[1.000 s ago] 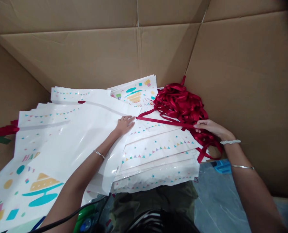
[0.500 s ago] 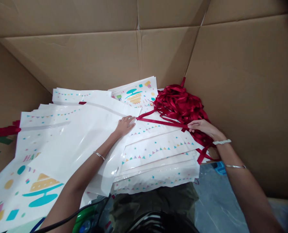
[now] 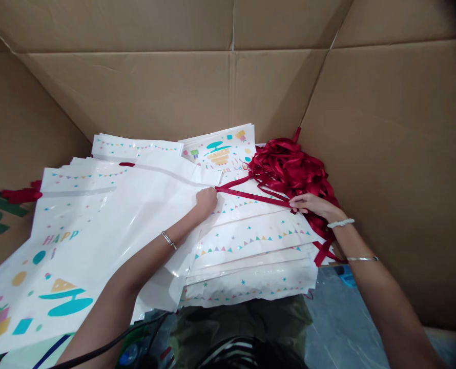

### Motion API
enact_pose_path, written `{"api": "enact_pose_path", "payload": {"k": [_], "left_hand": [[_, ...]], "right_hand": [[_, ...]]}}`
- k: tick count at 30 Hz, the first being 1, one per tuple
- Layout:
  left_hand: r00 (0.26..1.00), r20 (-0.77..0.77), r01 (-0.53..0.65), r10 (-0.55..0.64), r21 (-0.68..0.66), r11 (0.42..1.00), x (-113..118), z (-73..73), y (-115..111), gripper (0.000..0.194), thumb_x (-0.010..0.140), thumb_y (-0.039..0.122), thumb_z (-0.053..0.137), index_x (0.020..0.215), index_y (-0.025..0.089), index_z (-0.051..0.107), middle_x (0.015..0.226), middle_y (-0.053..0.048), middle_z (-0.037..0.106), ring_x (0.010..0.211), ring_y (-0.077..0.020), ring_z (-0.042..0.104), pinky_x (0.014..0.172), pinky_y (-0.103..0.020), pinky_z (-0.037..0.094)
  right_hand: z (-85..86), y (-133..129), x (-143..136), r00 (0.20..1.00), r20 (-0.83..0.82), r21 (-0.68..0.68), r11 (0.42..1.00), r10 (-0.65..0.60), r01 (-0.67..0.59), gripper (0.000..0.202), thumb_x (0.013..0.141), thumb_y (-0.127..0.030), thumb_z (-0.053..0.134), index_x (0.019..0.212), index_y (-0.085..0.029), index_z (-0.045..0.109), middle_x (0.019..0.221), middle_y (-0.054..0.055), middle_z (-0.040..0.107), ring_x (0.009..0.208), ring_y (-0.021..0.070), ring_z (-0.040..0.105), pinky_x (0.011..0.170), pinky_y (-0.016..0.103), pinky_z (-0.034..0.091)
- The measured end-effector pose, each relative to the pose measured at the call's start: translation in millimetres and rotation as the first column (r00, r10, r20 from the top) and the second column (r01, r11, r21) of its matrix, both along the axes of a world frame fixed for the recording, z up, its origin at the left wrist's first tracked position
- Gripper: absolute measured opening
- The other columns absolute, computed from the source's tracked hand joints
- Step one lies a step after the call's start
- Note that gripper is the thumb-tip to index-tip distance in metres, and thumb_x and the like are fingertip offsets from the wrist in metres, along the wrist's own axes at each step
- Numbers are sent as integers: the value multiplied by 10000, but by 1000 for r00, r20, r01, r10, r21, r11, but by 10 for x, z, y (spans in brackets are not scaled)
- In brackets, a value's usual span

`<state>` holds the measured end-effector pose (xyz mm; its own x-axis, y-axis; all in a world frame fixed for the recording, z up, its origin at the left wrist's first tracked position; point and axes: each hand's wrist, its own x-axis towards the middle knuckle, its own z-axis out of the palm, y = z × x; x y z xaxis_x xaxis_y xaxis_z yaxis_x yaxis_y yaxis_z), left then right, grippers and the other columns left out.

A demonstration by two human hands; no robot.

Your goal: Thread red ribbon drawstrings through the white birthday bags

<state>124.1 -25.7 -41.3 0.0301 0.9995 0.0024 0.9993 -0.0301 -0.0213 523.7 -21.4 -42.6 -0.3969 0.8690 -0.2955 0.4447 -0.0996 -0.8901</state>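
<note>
Both hands, left hand [image 3: 206, 199] and right hand [image 3: 310, 204], pinch 1 taut red ribbon [image 3: 251, 195] over white bags [image 3: 108, 215].

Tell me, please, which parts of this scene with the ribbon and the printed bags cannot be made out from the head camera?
- Left hand: fingertips curled under, so its grip on the ribbon end is hidden.
- Right hand: fingertips lie on the ribbon; a pinch cannot be confirmed.
- Bag stack: lower bags covered by upper ones.
- Printed bag: cut off by the left edge.
- Ribbon heap: single strands too tangled to follow.
</note>
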Motion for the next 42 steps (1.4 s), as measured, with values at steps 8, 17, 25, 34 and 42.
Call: {"api": "enact_pose_path", "payload": {"k": [8,17,25,34,42], "left_hand": [[997,-63,47,-45,28,999,48,30,-105,313,942,51,390,1126,64,642,1067,-210,659,1012,-288,665,776,-333,508],[978,-146,166,-149,114,979,-29,115,-376,305,947,26,382,1128,82,622,1113,-173,623,1040,-276,630,715,-326,513],[961,-152,251,-230,144,957,87,168,-447,272,956,41,404,1100,92,629,1109,-156,626,1026,-263,622,697,-316,504],[964,-113,256,-241,149,955,142,128,-457,251,979,85,413,1120,100,621,1094,-151,626,1013,-260,627,696,-313,496],[969,-88,245,-232,179,953,76,44,-418,269,984,83,386,1104,115,624,1089,-138,631,981,-260,641,667,-318,480]], "right_hand": [[-106,45,-9,997,-76,11,999,32,-31,450,697,-540,795,799,-118,678,716,38,637,466,30,370,504,239,329],[128,183,-444,983,-119,44,990,140,-136,472,688,-562,804,758,-119,658,569,-16,549,442,38,345,511,237,372],[116,286,-1426,936,-316,61,988,154,-142,374,743,-477,789,798,-132,656,548,-32,517,416,31,294,381,191,183],[-70,525,-2212,925,-376,92,995,62,-30,298,736,-411,767,706,-136,656,524,-13,546,424,48,367,383,181,247],[-98,424,-2101,905,-425,87,996,27,11,347,682,-445,800,760,-129,682,696,35,670,488,72,508,459,203,388]]}}
